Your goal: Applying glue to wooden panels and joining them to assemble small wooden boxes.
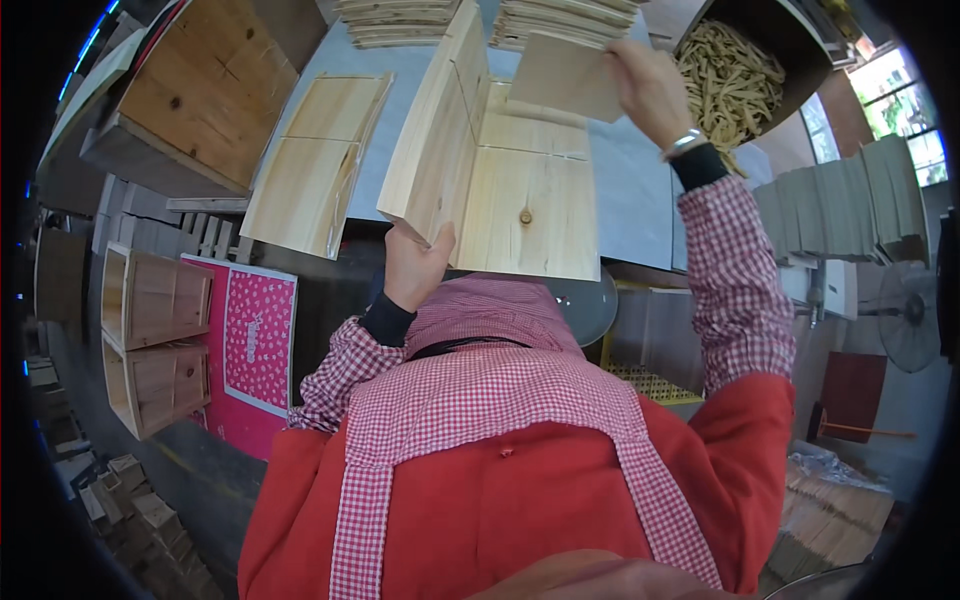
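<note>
My left hand (418, 266) grips the near lower edge of an upright wooden board (433, 150), which has a groove across it. To its right, a knotted wooden board (535, 205), also grooved, lies flat on the pale blue table (640, 205), its near edge jutting past the table's edge. My right hand (650, 92) pinches the right end of a thin grey-brown panel (563, 76), tilted above the far part of the flat board. Whether the panel touches the upright board I cannot tell. Further left on the table rests another grooved board (318, 165).
Board stacks (565, 20) stand along the table's far side. A dark box of wood strips (735, 80) is at far right, with stacked grey panels (850, 205) below. Large wooden boxes (200, 95) stand on the left; smaller open boxes (158, 335) lie lower down.
</note>
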Demonstrator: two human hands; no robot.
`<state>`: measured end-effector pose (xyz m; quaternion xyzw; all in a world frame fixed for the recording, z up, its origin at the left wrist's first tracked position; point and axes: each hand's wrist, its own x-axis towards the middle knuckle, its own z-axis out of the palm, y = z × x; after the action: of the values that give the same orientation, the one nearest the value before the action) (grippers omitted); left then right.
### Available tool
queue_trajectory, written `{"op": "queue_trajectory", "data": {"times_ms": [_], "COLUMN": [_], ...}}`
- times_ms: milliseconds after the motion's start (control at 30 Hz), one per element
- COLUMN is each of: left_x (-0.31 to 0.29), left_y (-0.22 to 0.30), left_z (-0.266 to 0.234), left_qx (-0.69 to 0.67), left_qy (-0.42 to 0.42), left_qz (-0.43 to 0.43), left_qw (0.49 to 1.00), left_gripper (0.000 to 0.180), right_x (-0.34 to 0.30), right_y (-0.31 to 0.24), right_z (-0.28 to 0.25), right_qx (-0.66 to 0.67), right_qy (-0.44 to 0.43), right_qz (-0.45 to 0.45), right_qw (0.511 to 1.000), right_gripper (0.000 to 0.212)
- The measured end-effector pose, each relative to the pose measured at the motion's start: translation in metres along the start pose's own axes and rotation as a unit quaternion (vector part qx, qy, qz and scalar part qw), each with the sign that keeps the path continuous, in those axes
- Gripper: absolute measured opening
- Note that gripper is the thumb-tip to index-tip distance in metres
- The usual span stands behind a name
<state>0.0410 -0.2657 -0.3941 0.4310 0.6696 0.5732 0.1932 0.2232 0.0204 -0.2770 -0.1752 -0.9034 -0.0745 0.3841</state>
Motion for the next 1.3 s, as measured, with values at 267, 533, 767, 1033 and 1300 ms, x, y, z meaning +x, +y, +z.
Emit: {"op": "queue_trajectory", "data": {"times_ms": [267, 533, 767, 1033, 1300], "left_x": [-0.005, -0.008, -0.010, -0.011, -0.010], "left_y": [0.010, 0.006, 0.008, 0.011, 0.014], "left_z": [-0.002, -0.006, -0.007, -0.007, -0.007], "left_qx": [-0.013, -0.011, 0.016, 0.012, 0.033], "left_qy": [0.001, -0.013, -0.025, -0.023, -0.033], "left_qz": [-0.040, -0.077, -0.074, -0.117, -0.101], "left_qw": [0.999, 0.997, 0.997, 0.993, 0.994], "left_gripper": [0.035, 0.039, 0.039, 0.038, 0.038], "right_x": [-0.001, 0.035, 0.035, 0.035, 0.047], "right_y": [0.030, 0.047, 0.056, 0.070, 0.070], "right_z": [0.080, 0.087, 0.099, 0.109, 0.121], "right_qx": [-0.071, -0.110, -0.075, -0.029, -0.079], "right_qy": [-0.157, -0.120, -0.162, -0.096, -0.212], "right_qz": [0.074, 0.068, 0.060, 0.003, 0.050], "right_qw": [0.982, 0.984, 0.982, 0.995, 0.973], "right_gripper": [0.027, 0.026, 0.023, 0.018, 0.019]}}
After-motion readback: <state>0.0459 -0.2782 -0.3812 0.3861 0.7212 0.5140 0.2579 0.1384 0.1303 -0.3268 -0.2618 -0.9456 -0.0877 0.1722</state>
